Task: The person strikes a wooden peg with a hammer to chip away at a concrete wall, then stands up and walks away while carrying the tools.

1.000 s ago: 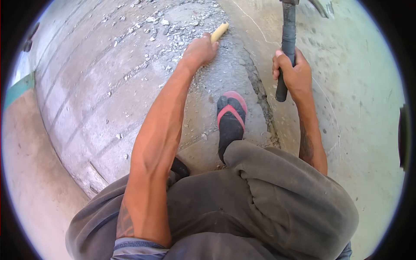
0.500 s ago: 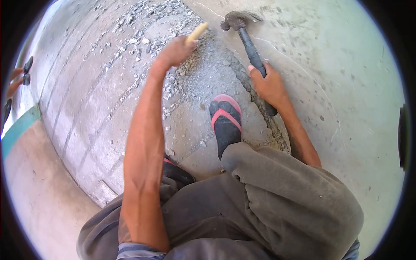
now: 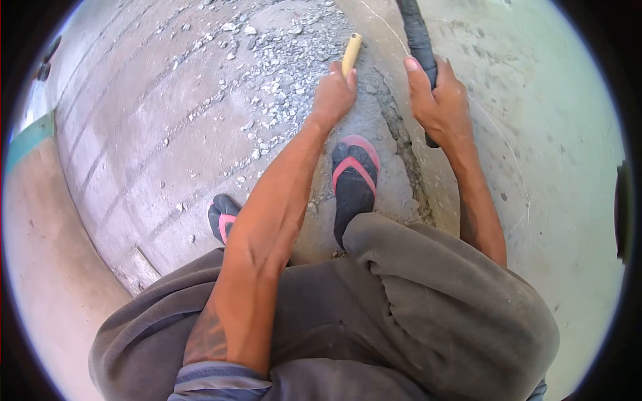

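Observation:
My left hand is closed around a short pale-yellow handle with a dark spot at its upper end. Whatever continues below the fist is hidden. Grey rubble lies beside and behind this hand. My right hand grips the dark, wrapped handle of a claw hammer, thumb laid along it. The hammer's head is beyond the top edge of the view, and the handle's butt shows below the palm. Between the hands runs a broken concrete edge.
My feet wear dark socks and pink-strapped flip-flops, one close to the broken edge. Smooth floor spreads to the right. Loose stone chips dot the grooved slab at left, beside a curved ledge with a green band. Dark footwear shows at far left.
My left hand has moved right with the yellow handle, now more upright. My right hand has risen with the hammer, whose head has left the view. My left foot shows more.

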A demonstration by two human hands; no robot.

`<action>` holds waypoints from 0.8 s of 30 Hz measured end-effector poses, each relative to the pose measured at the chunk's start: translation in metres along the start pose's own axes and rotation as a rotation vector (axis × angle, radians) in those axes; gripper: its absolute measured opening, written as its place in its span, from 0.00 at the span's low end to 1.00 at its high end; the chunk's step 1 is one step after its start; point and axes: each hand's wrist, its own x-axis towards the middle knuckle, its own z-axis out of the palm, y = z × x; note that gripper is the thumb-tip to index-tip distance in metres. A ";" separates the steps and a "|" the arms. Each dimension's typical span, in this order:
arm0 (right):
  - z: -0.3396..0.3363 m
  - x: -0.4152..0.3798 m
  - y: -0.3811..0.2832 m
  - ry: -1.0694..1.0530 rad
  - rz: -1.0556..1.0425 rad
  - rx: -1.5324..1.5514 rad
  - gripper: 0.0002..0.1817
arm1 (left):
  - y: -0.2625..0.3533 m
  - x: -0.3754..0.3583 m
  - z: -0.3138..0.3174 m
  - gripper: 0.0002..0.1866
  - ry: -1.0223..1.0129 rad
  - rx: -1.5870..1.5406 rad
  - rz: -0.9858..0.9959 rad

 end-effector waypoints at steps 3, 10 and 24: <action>0.012 -0.003 0.012 0.016 -0.075 -0.066 0.25 | 0.006 -0.005 0.001 0.21 -0.043 0.016 -0.074; 0.044 0.014 0.048 -0.171 -0.012 -0.460 0.25 | 0.013 -0.007 0.003 0.19 -0.081 0.005 -0.121; 0.048 0.023 0.059 -0.106 -0.057 -0.508 0.28 | 0.017 0.005 0.001 0.20 -0.037 0.035 -0.095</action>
